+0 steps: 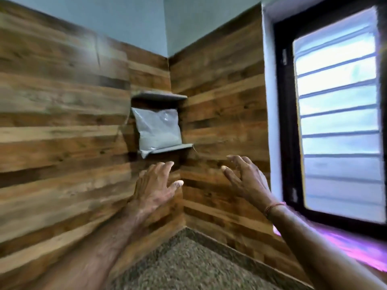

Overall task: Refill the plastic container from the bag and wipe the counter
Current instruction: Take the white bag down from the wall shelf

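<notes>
Two hands rise toward one bag in a blurred corner

The bag [157,130] sits on the lower of two shelves [173,147]; left hand [156,186] and right hand [244,178] spread, empty — the worktop [188,266] cut off.

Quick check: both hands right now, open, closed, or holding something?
Left hand: open, fingers spread, holding nothing.
Right hand: open, fingers loosely bent, holding nothing.

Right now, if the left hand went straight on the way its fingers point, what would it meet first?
The left hand would probably meet the front edge of the lower shelf, just under the bag standing on it. Depth is unclear from one view.
</notes>
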The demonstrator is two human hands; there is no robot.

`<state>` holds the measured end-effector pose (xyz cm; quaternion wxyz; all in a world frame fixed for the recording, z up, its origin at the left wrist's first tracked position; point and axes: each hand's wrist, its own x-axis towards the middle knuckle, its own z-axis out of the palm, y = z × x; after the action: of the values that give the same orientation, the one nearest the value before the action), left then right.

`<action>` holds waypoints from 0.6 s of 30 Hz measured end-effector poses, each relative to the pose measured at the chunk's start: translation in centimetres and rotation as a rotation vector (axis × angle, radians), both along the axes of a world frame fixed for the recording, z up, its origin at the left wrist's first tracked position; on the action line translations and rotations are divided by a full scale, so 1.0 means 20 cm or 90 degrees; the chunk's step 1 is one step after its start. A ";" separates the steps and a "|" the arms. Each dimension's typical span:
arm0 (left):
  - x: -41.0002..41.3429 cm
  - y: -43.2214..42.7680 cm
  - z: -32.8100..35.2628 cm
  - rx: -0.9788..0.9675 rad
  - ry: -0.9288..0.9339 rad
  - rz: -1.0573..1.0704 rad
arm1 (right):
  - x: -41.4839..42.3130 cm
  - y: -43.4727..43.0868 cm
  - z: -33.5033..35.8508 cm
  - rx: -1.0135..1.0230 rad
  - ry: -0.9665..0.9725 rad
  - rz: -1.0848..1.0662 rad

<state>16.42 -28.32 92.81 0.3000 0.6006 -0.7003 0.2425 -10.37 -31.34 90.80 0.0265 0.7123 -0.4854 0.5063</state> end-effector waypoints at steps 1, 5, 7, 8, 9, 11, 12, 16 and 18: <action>0.05 -0.06 0.05 -0.001 0.001 0.014 | 0.05 -0.07 0.04 -0.012 0.001 0.013; 0.24 -0.29 0.18 -0.027 -0.016 0.045 | 0.23 -0.36 0.17 -0.026 -0.010 0.041; 0.33 -0.41 0.27 -0.042 -0.022 0.059 | 0.34 -0.53 0.25 -0.028 -0.011 0.045; 0.38 -0.48 0.31 -0.049 -0.017 0.061 | 0.40 -0.61 0.28 -0.028 -0.011 0.049; 0.44 -0.55 0.35 -0.054 -0.015 0.062 | 0.46 -0.69 0.32 -0.030 -0.008 0.053; 0.54 -0.66 0.43 -0.062 -0.018 0.064 | 0.56 -0.83 0.39 -0.023 -0.003 0.058; 0.58 -0.70 0.47 -0.065 -0.017 0.067 | 0.61 -0.88 0.43 -0.019 0.000 0.056; 0.79 -0.90 0.65 -0.094 -0.016 0.069 | 0.81 -1.10 0.62 -0.008 0.016 0.037; 0.88 -0.98 0.72 -0.099 0.002 0.041 | 0.90 -1.18 0.71 -0.018 0.007 0.031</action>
<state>34.10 -48.02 107.24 0.3390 0.5980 -0.6594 0.3044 7.72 -55.01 104.96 0.0265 0.7262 -0.4607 0.5096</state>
